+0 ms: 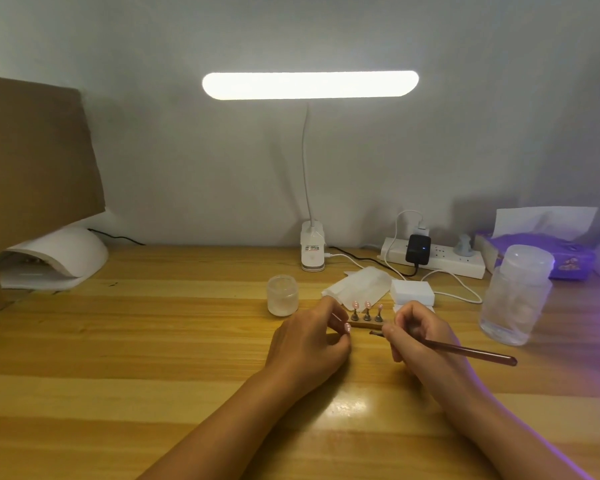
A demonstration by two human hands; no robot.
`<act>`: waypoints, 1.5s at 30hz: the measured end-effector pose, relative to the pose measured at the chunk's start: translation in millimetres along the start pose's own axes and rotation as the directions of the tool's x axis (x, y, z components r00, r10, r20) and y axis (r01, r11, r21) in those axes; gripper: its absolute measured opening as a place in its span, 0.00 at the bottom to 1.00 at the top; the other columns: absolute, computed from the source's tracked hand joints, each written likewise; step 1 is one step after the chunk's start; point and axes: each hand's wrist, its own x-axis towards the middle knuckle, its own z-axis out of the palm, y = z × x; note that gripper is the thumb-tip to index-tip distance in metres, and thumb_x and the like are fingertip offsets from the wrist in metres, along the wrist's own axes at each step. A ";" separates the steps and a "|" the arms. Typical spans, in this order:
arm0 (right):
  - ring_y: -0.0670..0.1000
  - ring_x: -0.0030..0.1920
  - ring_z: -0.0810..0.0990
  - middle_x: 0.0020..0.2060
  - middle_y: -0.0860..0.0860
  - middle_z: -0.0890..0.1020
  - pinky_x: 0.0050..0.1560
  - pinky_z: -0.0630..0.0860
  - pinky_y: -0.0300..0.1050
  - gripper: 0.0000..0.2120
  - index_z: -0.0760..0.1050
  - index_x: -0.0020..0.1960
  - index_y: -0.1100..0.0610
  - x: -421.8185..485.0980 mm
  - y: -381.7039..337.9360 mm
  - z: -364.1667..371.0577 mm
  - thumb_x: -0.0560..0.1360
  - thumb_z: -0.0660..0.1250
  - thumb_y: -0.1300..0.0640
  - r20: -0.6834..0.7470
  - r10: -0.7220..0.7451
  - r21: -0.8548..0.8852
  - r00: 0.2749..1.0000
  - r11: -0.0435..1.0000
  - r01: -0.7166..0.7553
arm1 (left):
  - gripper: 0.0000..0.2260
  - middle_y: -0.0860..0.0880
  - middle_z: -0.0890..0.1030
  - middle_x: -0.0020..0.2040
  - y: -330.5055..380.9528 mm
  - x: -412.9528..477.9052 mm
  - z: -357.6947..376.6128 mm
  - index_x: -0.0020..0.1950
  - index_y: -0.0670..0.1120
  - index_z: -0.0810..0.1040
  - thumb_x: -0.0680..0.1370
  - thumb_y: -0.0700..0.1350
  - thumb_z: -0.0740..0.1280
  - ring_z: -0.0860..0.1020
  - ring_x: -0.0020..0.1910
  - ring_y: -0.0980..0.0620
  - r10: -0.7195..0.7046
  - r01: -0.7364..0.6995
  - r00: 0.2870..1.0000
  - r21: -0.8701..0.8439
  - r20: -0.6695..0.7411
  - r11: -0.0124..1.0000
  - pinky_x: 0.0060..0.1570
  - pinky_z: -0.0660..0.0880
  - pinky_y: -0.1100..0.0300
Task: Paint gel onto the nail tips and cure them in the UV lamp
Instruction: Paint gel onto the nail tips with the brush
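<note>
painting is the step in hand, i judge. near the middle of the desk (153,341) the left hand (309,344) pinches one pink nail tip (347,328). the right hand (420,337) grips the brush (465,349), bristles just beside it. three more tips (367,304) stand behind. next calls for a thin, steady stroke. the uv lamp (66,254) sits at the far left edge.

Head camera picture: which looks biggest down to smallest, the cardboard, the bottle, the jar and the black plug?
1. cardboard
2. bottle
3. jar
4. black plug
The plug looks only a little smaller than the jar and sits farther back, so the order of those two is unsure.
</note>
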 end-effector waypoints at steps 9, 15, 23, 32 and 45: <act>0.40 0.27 0.75 0.26 0.48 0.79 0.32 0.69 0.38 0.05 0.73 0.48 0.53 1.1 1.6 1.8 0.77 0.67 0.52 -0.017 -0.014 -0.073 1.000 0.997 0.012 | 0.11 0.60 0.76 0.43 1.7 -0.7 0.1 0.54 0.60 0.70 0.75 0.55 0.67 0.73 0.43 0.61 0.007 -0.004 1.000 0.111 -0.028 0.994 0.35 0.68 0.65; 0.40 0.32 0.80 0.32 0.44 0.82 0.31 0.70 0.29 0.07 0.75 0.46 0.53 0.3 -1.1 1.3 0.75 0.69 0.51 -0.013 -0.039 -0.071 0.999 0.997 0.038 | 0.08 0.59 0.73 0.39 4.8 -3.4 -1.6 0.51 0.57 0.72 0.76 0.58 0.66 0.73 0.41 0.59 0.022 -0.019 1.000 0.153 -0.018 0.988 0.33 0.64 0.64; 0.39 0.27 0.73 0.26 0.45 0.77 0.32 0.69 0.37 0.08 0.72 0.45 0.52 3.2 6.5 1.5 0.76 0.69 0.50 -0.073 -0.011 -0.095 0.997 0.995 0.004 | 0.07 0.58 0.72 0.35 7.9 -5.8 -3.2 0.50 0.60 0.68 0.77 0.57 0.65 0.70 0.37 0.60 0.008 -0.007 1.000 0.155 -0.007 0.988 0.31 0.61 0.64; 0.44 0.34 0.80 0.34 0.47 0.82 0.38 0.77 0.41 0.08 0.74 0.45 0.52 2.5 2.5 1.3 0.73 0.72 0.51 -0.025 0.005 -0.081 1.000 0.997 -0.007 | 0.05 0.57 0.73 0.34 5.4 -4.1 -1.7 0.48 0.60 0.70 0.76 0.58 0.64 0.73 0.37 0.60 -0.022 0.026 0.999 0.148 -0.030 0.989 0.32 0.61 0.65; 0.47 0.28 0.78 0.35 0.52 0.83 0.30 0.75 0.39 0.04 0.72 0.47 0.55 -11.8 -14.5 12.8 0.77 0.67 0.60 0.042 0.012 0.066 0.999 0.998 -0.014 | 0.05 0.60 0.74 0.50 4.3 -2.3 -0.5 0.46 0.58 0.71 0.74 0.54 0.67 0.73 0.45 0.59 0.109 -0.109 0.994 0.125 0.006 0.986 0.36 0.65 0.66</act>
